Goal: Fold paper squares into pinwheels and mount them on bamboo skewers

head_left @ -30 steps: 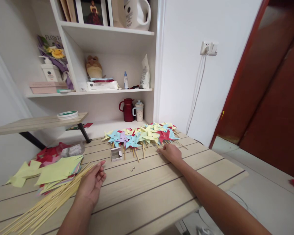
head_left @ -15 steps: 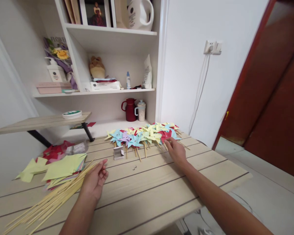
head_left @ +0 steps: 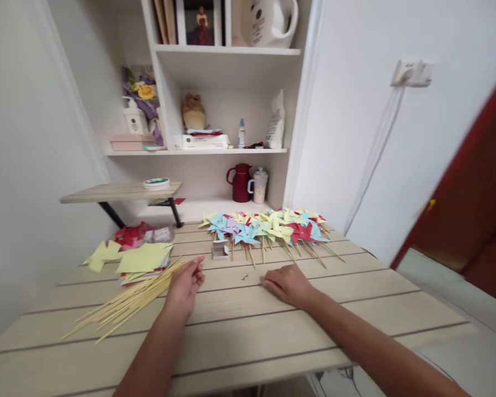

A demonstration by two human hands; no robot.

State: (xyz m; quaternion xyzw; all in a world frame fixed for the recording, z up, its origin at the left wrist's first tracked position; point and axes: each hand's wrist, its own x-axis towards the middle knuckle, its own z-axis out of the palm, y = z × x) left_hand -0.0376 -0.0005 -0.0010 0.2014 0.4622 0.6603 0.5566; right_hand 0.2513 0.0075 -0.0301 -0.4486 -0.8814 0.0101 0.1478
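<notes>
Skewers [head_left: 126, 303] left on table [head_left: 248, 336], paper sheets [head_left: 143, 259] behind them, pinwheels [head_left: 268, 229] at back.

Red jug [head_left: 240, 182] & white cup [head_left: 259, 186] sitting side by side on lowest shelf, behind table [head_left: 248, 336]. Plush toy [head_left: 193, 111], small bottle [head_left: 241, 134], white pouch [head_left: 276, 121] standing on shelf above. Socket [head_left: 410, 73] w/ cable hanging on right wall.

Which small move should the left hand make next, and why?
Probably close the left hand on one bamboo stick. Its fingers lie open at the sticks' near ends, holding nothing, while the right hand rests on the table close to two small pins.
</notes>
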